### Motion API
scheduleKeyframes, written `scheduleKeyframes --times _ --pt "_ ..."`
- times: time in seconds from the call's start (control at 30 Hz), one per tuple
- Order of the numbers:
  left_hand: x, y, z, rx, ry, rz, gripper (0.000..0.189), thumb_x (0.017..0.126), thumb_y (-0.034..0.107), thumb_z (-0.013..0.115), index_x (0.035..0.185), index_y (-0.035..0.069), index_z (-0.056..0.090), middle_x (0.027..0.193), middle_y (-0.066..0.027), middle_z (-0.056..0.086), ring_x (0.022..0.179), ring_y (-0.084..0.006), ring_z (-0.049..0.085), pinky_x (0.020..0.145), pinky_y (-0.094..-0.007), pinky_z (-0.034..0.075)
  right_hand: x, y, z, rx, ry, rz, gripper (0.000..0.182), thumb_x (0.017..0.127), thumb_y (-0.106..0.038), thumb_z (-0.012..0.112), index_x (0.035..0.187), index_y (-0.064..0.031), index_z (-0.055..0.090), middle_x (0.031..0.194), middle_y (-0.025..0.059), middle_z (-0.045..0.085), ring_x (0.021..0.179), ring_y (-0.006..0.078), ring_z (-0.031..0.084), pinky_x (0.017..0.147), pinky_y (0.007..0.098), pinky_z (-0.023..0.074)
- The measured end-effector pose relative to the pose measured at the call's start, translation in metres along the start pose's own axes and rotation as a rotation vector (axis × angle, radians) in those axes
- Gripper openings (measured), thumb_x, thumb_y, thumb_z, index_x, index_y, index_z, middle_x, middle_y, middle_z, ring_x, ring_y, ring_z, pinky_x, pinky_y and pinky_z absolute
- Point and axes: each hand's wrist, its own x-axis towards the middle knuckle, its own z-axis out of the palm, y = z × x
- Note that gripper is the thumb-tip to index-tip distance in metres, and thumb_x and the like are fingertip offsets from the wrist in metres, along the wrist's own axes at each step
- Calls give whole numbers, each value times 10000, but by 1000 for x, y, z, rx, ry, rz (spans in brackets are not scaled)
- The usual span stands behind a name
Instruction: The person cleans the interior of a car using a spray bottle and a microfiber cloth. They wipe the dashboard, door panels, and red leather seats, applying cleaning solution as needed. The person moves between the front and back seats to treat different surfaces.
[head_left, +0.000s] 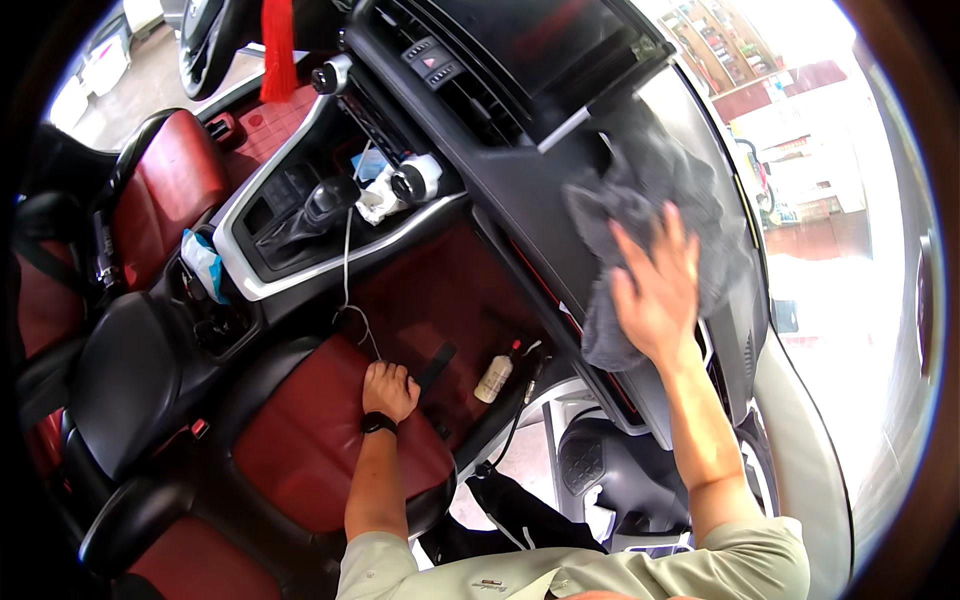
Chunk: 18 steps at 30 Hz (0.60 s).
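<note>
My right hand (660, 289) lies with spread fingers on a grey microfibre cloth (660, 187), which is bunched over the right part of the black car dashboard (517, 202). The cloth and the fingertips look blurred. Curled on the front edge of the red passenger seat (315, 427) is my left hand (390, 391), with a black band on its wrist. A thin white cable (346, 259) runs from the centre console down to that hand; whether the fingers grip it, I cannot tell.
On the dark red floor stand a bottle with a red tip (493, 379) and a black hose with a metal nozzle (529, 391). The gear lever (334, 196), crumpled white tissue (381, 196) and a blue-white packet (202, 262) are on the console. A red tassel (277, 56) hangs near the steering wheel (206, 45).
</note>
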Motion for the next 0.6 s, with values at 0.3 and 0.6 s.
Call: scheduleKeyframes --times 0.3,0.6 --pt "-1 -4 -5 28 14 6 149 761 200 582 750 55 619 810 -116 633 920 -311 558 937 -412 416 -32 -39 20 162 -176 31 624 847 -310 653 1430 -210 453 1479 262 332 1403 447 256 1084 623 275" --pt "1 2 5 -18 56 30 133 763 191 582 744 64 614 800 -111 629 887 -307 560 919 -413 422 -70 -28 13 -16 -143 75 677 845 -362 667 1448 -160 433 1469 283 335 1381 479 275 1093 612 260"
